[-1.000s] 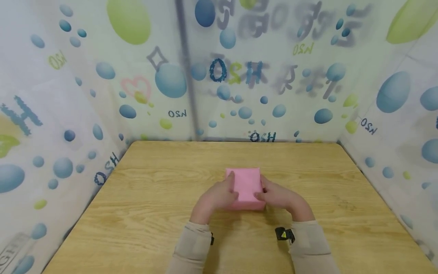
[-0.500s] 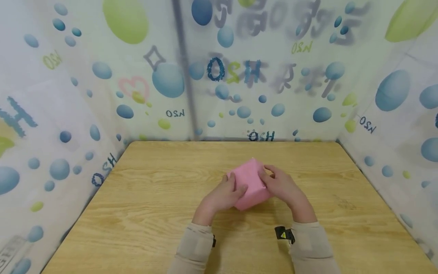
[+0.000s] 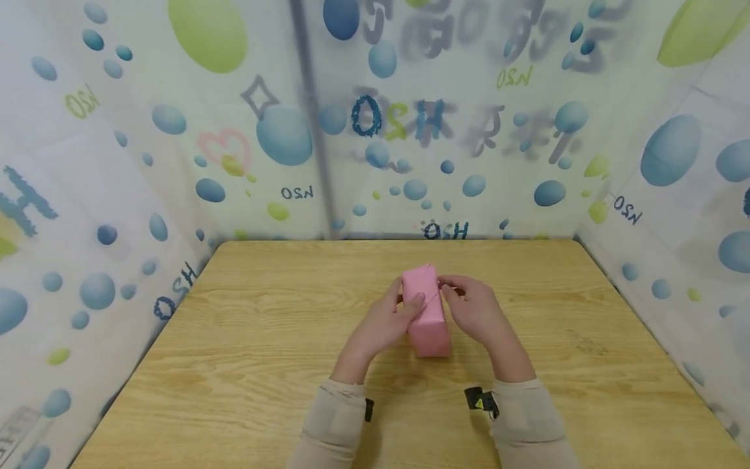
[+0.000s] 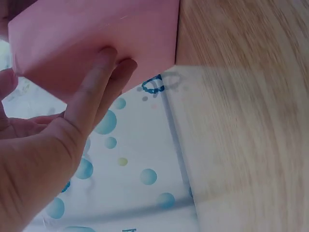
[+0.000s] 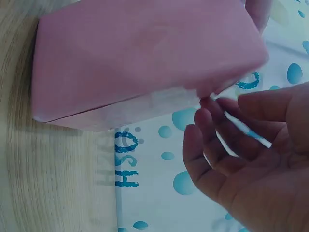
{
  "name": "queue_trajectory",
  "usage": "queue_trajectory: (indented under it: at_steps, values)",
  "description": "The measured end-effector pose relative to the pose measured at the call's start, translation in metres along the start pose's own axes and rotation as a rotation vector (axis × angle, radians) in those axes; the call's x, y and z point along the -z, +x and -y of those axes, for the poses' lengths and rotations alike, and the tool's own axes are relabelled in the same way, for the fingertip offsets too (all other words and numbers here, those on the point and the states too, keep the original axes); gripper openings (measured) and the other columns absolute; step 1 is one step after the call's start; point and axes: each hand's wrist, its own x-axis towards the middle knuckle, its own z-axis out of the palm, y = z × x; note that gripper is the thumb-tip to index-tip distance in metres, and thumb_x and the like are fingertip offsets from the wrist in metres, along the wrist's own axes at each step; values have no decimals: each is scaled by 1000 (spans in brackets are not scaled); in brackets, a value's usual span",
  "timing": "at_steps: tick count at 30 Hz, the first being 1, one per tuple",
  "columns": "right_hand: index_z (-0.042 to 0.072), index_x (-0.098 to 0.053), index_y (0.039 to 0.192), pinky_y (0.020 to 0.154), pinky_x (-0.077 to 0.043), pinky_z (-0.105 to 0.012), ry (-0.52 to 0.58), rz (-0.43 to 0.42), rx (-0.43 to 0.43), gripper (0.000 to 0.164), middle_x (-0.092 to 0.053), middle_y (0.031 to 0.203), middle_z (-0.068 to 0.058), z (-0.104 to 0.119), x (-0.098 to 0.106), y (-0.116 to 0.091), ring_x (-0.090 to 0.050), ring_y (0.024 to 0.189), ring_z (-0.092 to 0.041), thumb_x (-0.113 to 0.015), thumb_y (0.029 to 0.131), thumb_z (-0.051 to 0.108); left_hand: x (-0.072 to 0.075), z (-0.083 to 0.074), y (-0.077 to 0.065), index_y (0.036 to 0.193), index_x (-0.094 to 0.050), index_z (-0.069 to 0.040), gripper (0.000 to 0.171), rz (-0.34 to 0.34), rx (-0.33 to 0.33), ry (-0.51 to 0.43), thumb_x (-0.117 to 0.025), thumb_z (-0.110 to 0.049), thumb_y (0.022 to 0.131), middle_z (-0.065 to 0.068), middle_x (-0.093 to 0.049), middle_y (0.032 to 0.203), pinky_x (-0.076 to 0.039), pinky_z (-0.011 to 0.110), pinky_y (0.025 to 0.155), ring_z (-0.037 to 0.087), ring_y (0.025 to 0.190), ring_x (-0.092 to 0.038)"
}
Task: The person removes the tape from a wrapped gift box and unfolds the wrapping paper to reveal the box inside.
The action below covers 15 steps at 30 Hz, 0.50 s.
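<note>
A box wrapped in pink paper (image 3: 430, 335) stands on its narrow side near the middle of the table, with a diagonal paper fold across its upper face. My left hand (image 3: 381, 326) grips it from the left, thumb over the top and fingers (image 4: 91, 92) against the side face. At the far right edge is my right hand (image 3: 477, 309), with thumb and index finger close together at the box. In the right wrist view, loosely bent fingers (image 5: 210, 140) reach a paper edge near the corner, the thumb apart from the box.
The wooden table (image 3: 263, 312) carries the box. Patterned cloth walls (image 3: 398, 150) with blue and green bubbles surround it at the back and both sides. Black wrist-camera straps (image 3: 482, 400) show by the sleeves.
The box has been turned from lying flat, broad face up, onto its narrow side. The right hand has let go of its grip and shifted to the far right edge; the left still holds.
</note>
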Motion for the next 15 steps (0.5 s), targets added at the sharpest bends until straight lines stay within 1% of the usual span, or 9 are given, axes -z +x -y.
queue_trajectory:
  at_steps: [2, 4, 6, 8, 10, 12, 13, 15]
  values:
    - [7, -62, 149, 106, -55, -56, -10, 11, 72, 39, -64, 148, -18, 1, -3, 0, -62, 132, -38, -50, 112, 17, 3, 2, 0, 172, -18, -12, 91, -35, 38, 1, -53, -63, 105, 19, -40, 169, -43, 60, 121, 37, 153, -46]
    - [8, -63, 148, 106, -55, -56, -14, 34, 139, 39, -64, 149, -17, 1, -7, 0, -63, 130, -38, -54, 111, 16, 6, 3, -2, 171, -18, -8, 94, -46, 46, -4, -56, -63, 104, 21, -41, 169, -44, 60, 120, 37, 151, -48]
    - [10, -62, 149, 105, -56, -56, -15, 63, 179, 40, -62, 150, -18, 2, -10, 1, -63, 129, -39, -58, 110, 19, 9, 4, -3, 170, -17, -5, 96, -48, 50, -22, -58, -62, 104, 22, -42, 167, -47, 59, 117, 36, 147, -52]
    - [11, -60, 151, 106, -56, -58, -23, 94, 206, 43, -59, 151, -19, 1, -13, 1, -62, 130, -40, -59, 110, 23, 11, 4, -5, 170, -14, -1, 99, -59, 35, -33, -60, -59, 104, 25, -41, 166, -48, 58, 117, 36, 145, -53]
    - [10, -59, 152, 106, -55, -60, -35, 117, 224, 45, -58, 151, -21, 1, -15, 1, -60, 132, -42, -60, 110, 26, 13, 2, -6, 169, -10, 2, 101, -74, 19, -33, -63, -54, 104, 26, -35, 170, -45, 58, 119, 37, 148, -50]
    - [9, -58, 153, 108, -53, -61, -40, 137, 223, 47, -57, 152, -20, 0, -17, 1, -59, 134, -42, -60, 110, 28, 15, 0, -7, 169, -7, 4, 102, -99, 8, -7, -66, -48, 104, 27, -26, 173, -41, 59, 123, 38, 153, -44]
    - [8, -57, 153, 109, -52, -62, -45, 145, 225, 48, -57, 152, -21, 0, -18, 1, -58, 135, -43, -60, 110, 29, 15, -1, -7, 168, -8, 5, 100, -112, 2, 18, -66, -46, 104, 27, -23, 174, -40, 59, 123, 39, 154, -41]
    - [7, -56, 154, 112, -49, -64, -57, 160, 220, 52, -55, 153, -22, -2, -19, 1, -56, 139, -45, -61, 109, 33, 17, -4, -8, 168, -13, 4, 94, -127, 6, 69, -66, -42, 105, 26, -24, 174, -40, 60, 123, 40, 154, -41]
